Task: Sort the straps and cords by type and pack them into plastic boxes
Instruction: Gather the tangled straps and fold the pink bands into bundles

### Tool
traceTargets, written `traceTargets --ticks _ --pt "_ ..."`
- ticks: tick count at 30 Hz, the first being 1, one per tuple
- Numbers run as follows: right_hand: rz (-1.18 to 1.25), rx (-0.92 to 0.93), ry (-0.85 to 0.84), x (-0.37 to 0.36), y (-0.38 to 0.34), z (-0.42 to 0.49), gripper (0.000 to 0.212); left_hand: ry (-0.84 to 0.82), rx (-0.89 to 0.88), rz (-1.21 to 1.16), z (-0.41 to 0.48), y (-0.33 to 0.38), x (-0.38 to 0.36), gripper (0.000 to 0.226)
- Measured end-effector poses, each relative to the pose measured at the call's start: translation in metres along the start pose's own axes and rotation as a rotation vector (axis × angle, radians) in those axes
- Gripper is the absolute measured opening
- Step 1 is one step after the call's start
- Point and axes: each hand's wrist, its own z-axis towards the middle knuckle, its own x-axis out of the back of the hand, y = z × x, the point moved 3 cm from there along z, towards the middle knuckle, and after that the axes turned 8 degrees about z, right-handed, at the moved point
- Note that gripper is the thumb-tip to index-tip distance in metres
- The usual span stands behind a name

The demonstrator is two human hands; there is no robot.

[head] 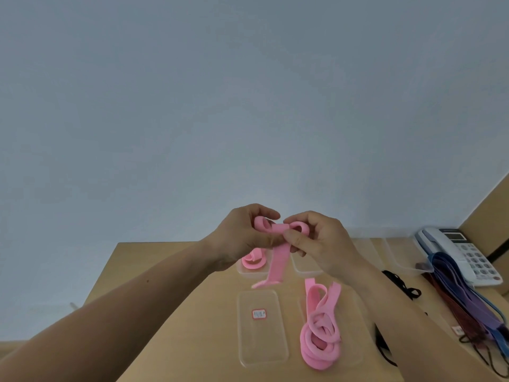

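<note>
Pale wall fills the view above a wooden tabletop [170, 312]. Left hand [242, 238] and right hand [319, 244] pinch a pink strap [278, 260], apparently rolling it small for the clear box [248, 272] behind, which holds one pink coil [252, 261].

Red-bordered lid label [259, 314] unreadable.

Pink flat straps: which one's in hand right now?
The pink flat strap with its tail dangling, pinched by left hand and right hand. The small pink coil and the loose pink bundle lie untouched.
</note>
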Motion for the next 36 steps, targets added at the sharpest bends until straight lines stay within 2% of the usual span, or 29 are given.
traceTargets --ticks 3,8,12,17,20,23,26,30,32,36 --pt "-0.020 0.048 0.038 0.001 0.000 0.000 0.021 -0.056 0.023 0.040 -0.001 0.001 0.001 0.028" --pt "-0.044 0.119 0.040 0.000 0.001 0.000 0.029 -0.100 0.034 0.054 0.000 0.004 0.002 0.027" --pt "-0.053 0.151 0.061 0.001 0.002 0.001 0.033 -0.151 0.043 -0.031 0.001 0.009 -0.001 0.032" --pt "-0.020 0.083 0.046 0.002 0.007 0.002 0.034 -0.090 0.010 -0.050 0.006 0.007 -0.001 0.022" --pt "0.117 0.032 0.027 0.002 0.008 0.002 0.026 -0.028 -0.049 -0.001 0.008 0.003 -0.001 0.019" --pt "0.118 -0.032 0.060 0.002 0.005 0.006 0.019 0.013 -0.129 0.043 0.007 0.004 -0.001 0.019" --pt "0.131 -0.074 0.048 0.000 0.003 0.009 0.027 0.041 -0.193 0.069 0.005 0.006 -0.001 0.019" --pt "0.147 0.002 0.065 0.001 -0.002 0.009 0.011 0.063 -0.225 0.060 0.005 0.004 -0.002 0.030" --pt "0.168 0.032 0.065 0.001 -0.005 0.010 0.017 0.050 -0.179 0.069 0.005 0.002 0.000 0.040" --pt "0.115 0.051 0.057 0.000 -0.007 0.008 0.029 -0.061 -0.135 0.012 0.002 0.005 -0.002 0.034"
